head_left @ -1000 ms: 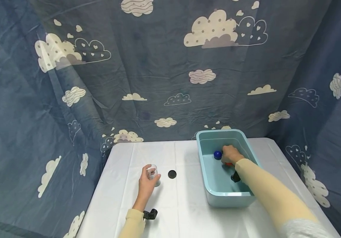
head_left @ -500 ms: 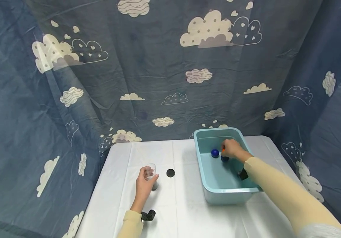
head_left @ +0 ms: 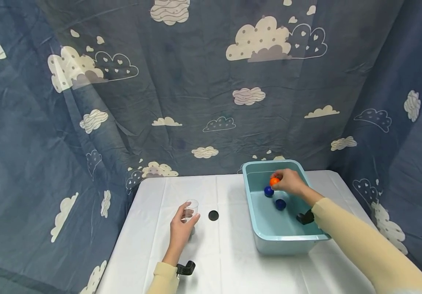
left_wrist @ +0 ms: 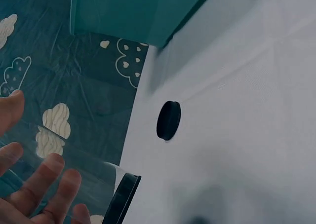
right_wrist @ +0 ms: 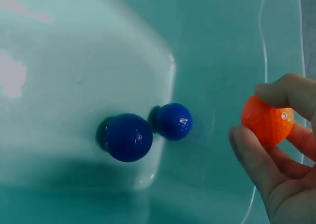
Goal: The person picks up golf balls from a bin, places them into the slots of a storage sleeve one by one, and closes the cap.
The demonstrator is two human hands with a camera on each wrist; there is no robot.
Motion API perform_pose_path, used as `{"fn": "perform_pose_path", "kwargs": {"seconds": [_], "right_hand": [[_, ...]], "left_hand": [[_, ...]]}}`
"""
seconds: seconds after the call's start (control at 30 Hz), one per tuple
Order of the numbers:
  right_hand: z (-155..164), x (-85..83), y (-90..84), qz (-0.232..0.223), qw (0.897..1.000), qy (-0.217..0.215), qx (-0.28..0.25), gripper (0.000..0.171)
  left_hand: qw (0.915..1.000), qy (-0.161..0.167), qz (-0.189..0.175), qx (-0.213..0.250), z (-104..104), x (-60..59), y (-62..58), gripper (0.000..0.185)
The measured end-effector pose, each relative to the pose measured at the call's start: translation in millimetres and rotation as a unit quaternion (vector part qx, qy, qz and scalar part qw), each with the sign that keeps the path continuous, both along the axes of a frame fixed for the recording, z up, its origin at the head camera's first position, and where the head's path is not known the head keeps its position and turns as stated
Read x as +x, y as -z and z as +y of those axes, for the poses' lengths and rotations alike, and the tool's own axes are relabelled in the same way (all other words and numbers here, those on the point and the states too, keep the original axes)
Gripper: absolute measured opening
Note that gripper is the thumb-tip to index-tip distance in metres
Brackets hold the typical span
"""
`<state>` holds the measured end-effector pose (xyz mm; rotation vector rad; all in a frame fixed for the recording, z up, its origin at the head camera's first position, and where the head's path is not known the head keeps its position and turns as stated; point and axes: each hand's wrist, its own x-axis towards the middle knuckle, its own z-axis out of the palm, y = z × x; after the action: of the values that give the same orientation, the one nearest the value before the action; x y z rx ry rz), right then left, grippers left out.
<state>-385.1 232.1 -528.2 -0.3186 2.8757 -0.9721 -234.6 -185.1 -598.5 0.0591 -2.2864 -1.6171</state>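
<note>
Right hand (head_left: 288, 181) pinches orange ball (head_left: 274, 181) over the tub (head_left: 269, 244); left hand (head_left: 181, 228) grips clear cup (head_left: 191, 207).
Head: lift clear of the tub's left rim; two blue balls (head_left: 269, 191) stay inside. Left wrist: black disc (left_wrist: 168, 120) lies right of the cup on the desk (left_wrist: 256, 135). Right wrist: fingertips (right_wrist: 249, 150) should keep firm; the ball looks wet.

Bench (head_left: 233, 253): cup (head_left: 191, 209) left, disc (head_left: 213, 215) just right of it, tub (head_left: 286, 243) far right holding two balls (head_left: 280, 204).
</note>
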Motion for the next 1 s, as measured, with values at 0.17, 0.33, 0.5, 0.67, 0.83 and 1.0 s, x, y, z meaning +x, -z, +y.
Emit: {"fn": "perform_pose_path", "kwargs": {"seconds": [0.17,0.33,0.5,0.67,0.83,1.0], "right_hand": [[-0.4,4.1,-3.8,0.002,1.000,0.003,-0.024,0.052],[-6.5,8.6,-12.8,0.006,0.999,-0.012,-0.051,0.053],[-20.2,19.0,-24.7,0.027,0.996,-0.032,-0.074,0.050],[-45.1,30.0,-36.0,0.038,0.994,-0.048,-0.091,0.047],[-70.8,44.1,-49.2,0.034,0.991,-0.068,-0.111,0.048],[-98.1,59.6,-61.7,0.036,0.988,-0.097,-0.116,0.048]], "left_hand": [[0.9999,0.010,-0.006,-0.011,6.0,1.0,-5.2,0.055],[0.9995,0.027,-0.006,-0.017,11.6,2.3,-11.3,0.059],[0.9988,0.044,-0.001,-0.021,18.7,4.3,-18.3,0.065],[0.9989,0.045,0.000,-0.013,21.6,7.6,-25.2,0.057],[0.9988,0.048,0.006,-0.002,26.1,11.7,-33.6,0.051],[0.9983,0.053,0.023,-0.003,30.7,16.5,-40.1,0.051]]}}
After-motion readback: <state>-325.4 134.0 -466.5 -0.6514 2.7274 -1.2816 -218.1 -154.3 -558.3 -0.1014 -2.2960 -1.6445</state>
